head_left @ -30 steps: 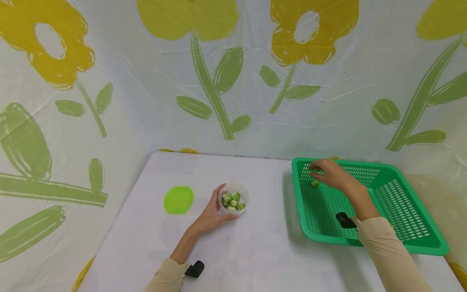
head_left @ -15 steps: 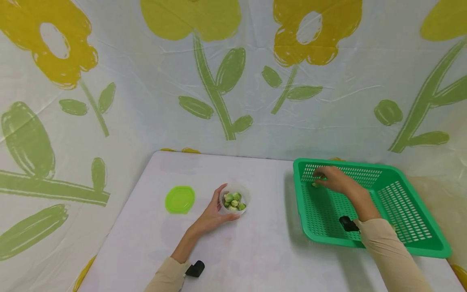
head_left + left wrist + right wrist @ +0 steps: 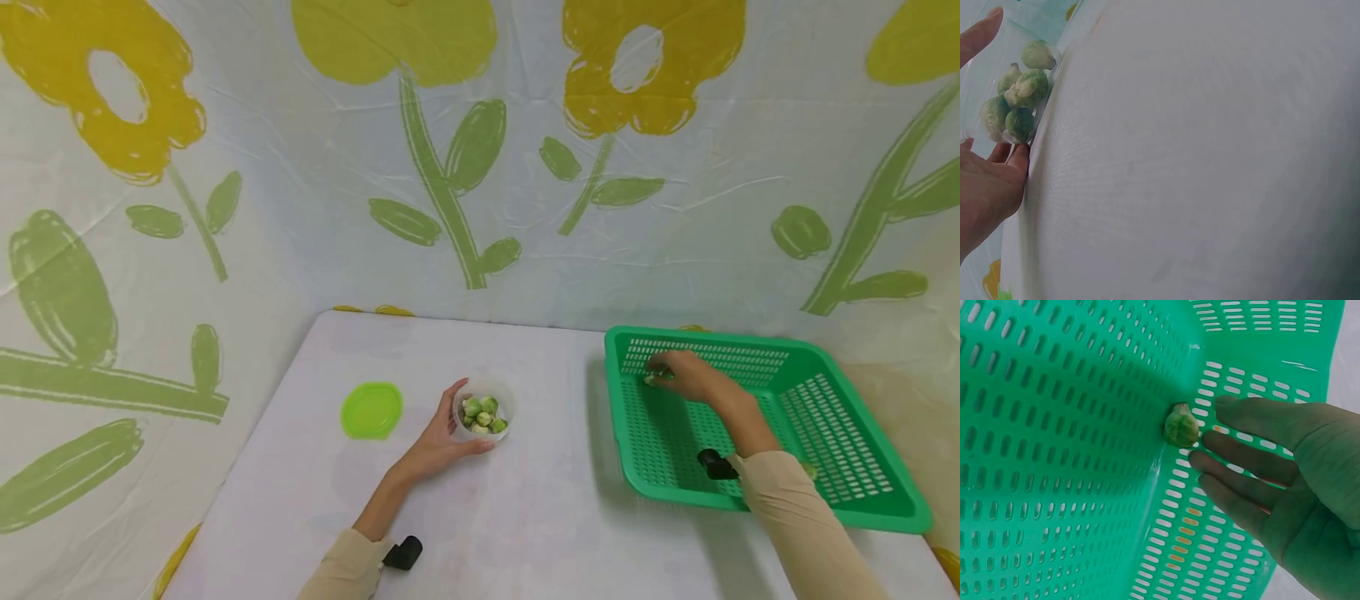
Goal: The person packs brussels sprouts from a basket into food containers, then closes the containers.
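Note:
On the left of the table, my left hand [image 3: 438, 446] curves its fingers and thumb round a clear round plastic tub [image 3: 511, 402]. Several Brussels sprouts [image 3: 1029, 87] lie in the bottom of the tub. My right hand [image 3: 690, 377] reaches down into a green plastic basket [image 3: 675, 494], at its far left corner. A single Brussels sprout [image 3: 1182, 428] lies there where floor meets wall. In the right wrist view the thumb and fingers are spread, with fingertips [image 3: 1197, 459] close beside the sprout and nothing between them.
A bright green lid [image 3: 372, 410] lies flat on the white table [image 3: 525, 533], left of the tub. Another small green sprout [image 3: 809, 471] shows in the basket beside the right sleeve. A flower-printed cloth [image 3: 525, 275] stands behind the table.
My right hand has lowered into the basket's corner, down to the sprout there. The left hand stays round the tub. The whole head view has shifted slightly.

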Motion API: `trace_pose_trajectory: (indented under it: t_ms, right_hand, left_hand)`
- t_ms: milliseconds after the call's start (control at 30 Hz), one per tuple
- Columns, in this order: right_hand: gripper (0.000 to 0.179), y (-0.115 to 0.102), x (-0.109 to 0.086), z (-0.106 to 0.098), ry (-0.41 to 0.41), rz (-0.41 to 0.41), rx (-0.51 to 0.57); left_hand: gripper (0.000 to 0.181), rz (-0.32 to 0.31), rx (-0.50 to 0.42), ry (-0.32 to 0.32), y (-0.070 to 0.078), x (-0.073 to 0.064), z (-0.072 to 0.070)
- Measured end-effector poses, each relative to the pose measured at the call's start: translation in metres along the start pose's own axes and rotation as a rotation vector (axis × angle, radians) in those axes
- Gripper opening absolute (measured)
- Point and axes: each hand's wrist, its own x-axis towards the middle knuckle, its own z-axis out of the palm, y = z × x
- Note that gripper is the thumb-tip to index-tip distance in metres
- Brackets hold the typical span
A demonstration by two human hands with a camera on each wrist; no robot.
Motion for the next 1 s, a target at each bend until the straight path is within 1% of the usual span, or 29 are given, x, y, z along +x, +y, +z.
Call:
trace_pose_trajectory:
  t_ms: [200, 400, 533, 800, 1000]
  right_hand:
    - [0.02, 0.0017, 0.0014, 0.0009, -0.014, -0.018, -0.004]
    - [0.012, 0.0024, 0.0018, 0.0038, -0.024, -0.043, -0.045]
    - [0.01, 0.0, 0.0009, 0.0042, -0.017, -0.059, -0.073]
    - [0.013, -0.0043, -0.0004, 0.0041, -0.024, -0.031, -0.049]
    - [0.007, -0.003, 0.0031, 0.0061, -0.035, -0.023, -0.052]
  left_hand:
    - [0.11, 0.005, 0.012, 0.004, -0.0022, 0.0005, -0.0002]
    - [0.11, 0.008, 0.01, 0.005, -0.0033, 0.0012, 0.0014]
    - [0.109, 0.007, 0.005, 0.007, -0.0027, 0.0015, 0.0023]
    - [0.11, 0.008, 0.006, 0.007, -0.0001, 0.0006, 0.0018]
    - [0.11, 0.008, -0.003, 0.006, -0.0012, 0.0012, 0.0018]
